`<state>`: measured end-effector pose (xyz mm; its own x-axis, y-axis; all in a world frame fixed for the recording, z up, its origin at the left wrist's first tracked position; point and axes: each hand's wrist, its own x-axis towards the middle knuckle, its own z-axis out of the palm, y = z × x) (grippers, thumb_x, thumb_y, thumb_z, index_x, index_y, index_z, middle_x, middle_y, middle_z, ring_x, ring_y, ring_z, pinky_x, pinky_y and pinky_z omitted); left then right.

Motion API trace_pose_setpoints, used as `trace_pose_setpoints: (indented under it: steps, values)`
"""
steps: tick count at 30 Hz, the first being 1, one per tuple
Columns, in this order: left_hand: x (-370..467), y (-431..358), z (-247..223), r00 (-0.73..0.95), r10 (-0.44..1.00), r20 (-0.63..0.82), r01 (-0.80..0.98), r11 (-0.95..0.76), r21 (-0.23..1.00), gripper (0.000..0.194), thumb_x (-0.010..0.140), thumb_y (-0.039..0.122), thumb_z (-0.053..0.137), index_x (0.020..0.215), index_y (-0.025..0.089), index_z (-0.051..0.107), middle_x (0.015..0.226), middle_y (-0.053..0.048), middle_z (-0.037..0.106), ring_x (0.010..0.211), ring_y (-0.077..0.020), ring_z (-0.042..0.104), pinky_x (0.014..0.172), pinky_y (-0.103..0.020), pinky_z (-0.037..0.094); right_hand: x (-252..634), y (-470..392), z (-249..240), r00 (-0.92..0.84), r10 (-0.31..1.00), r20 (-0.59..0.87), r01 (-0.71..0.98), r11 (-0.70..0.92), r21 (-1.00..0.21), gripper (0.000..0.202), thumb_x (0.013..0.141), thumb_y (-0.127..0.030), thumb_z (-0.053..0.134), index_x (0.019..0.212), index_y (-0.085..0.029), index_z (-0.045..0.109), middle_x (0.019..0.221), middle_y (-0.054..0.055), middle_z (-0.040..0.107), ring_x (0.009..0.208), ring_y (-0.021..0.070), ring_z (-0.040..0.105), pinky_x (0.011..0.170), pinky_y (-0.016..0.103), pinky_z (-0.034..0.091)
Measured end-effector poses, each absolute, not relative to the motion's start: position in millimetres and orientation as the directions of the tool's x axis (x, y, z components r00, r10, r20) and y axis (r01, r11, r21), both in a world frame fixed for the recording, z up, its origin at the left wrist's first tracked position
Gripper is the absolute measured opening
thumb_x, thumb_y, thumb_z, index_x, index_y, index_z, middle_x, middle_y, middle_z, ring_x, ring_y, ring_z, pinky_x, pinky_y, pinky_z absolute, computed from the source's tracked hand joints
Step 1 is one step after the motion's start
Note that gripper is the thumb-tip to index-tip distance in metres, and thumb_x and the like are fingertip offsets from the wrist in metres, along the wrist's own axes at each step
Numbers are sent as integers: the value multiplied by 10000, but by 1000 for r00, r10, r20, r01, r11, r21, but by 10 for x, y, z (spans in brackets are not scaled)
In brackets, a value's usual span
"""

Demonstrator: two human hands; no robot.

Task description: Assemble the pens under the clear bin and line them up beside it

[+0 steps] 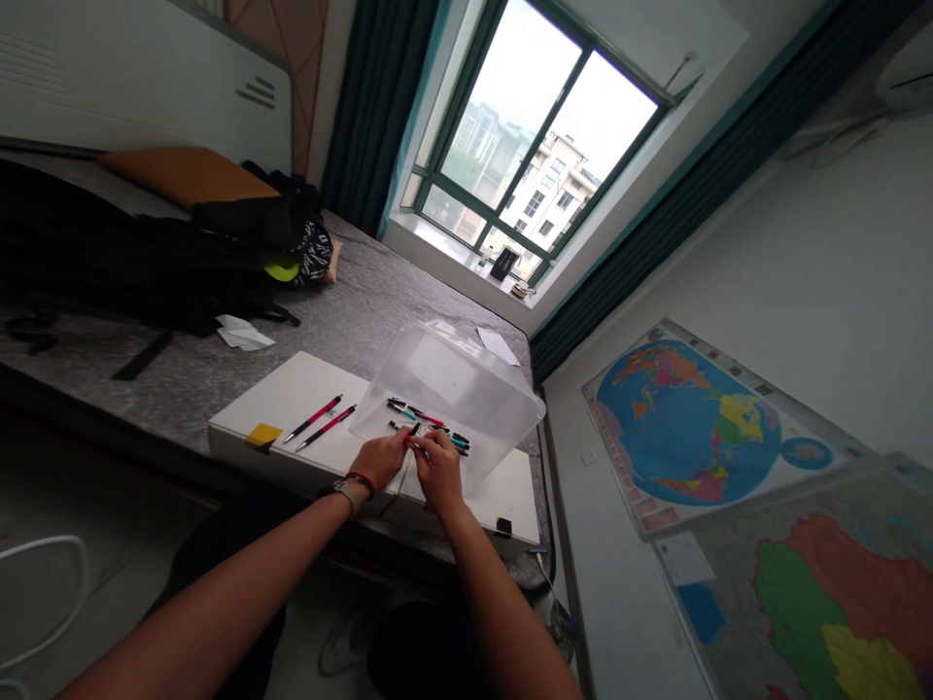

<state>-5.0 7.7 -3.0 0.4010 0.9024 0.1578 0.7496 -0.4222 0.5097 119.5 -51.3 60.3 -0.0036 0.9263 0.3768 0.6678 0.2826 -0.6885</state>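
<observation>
My left hand [382,458] and my right hand [439,471] meet in front of a clear plastic bin [481,389]. Both are closed on a red and black pen [411,438], its middle largely covered by my fingers. The bin lies tipped on its side on a white box [271,401], with its opening toward me. Several pens [435,421] in black, teal and red lie just beyond my hands, at the bin. To the left, two red and black pens [319,420] rest side by side on the white box.
The white box sits on a grey marbled surface [379,272]. A black bag [146,262], a crumpled tissue [244,332] and an orange-brown panel [186,175] are at the left. White paper [499,346] lies behind the bin. A wall with maps [692,418] stands at the right.
</observation>
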Motion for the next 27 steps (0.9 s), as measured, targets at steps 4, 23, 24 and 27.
trace_pose_setpoints:
  steps: [4,23,24,27]
  values:
    - [-56,67,-9,404,900,164,741,-428,518,369,961,277,288,1283,190,448,893,-110,705,841,-257,684,688,-320,462,1185,-515,646,-13,941,338,663,261,-701,212,888,-283,536,990,-274,721,936,71,556,900,201,526,831,323,434]
    - [-51,65,-5,407,897,171,739,-433,516,372,975,303,261,1255,207,486,880,-90,707,827,-236,680,692,-300,451,1347,-80,406,212,964,159,369,71,-927,210,721,-348,691,870,-200,694,903,51,688,790,172,607,775,311,495]
    - [-55,64,-4,406,897,171,738,-433,517,371,973,301,265,1257,209,487,888,-89,707,832,-235,679,697,-300,451,1351,-64,385,215,964,157,354,73,-932,213,717,-353,692,860,-196,685,885,50,687,793,171,608,772,309,495]
    - [-69,60,17,397,901,173,724,-423,545,375,972,314,278,1271,225,486,893,-77,709,835,-221,678,702,-289,446,1382,-47,332,255,957,136,253,70,-965,254,732,-405,673,867,-194,635,873,43,680,816,166,617,741,293,507]
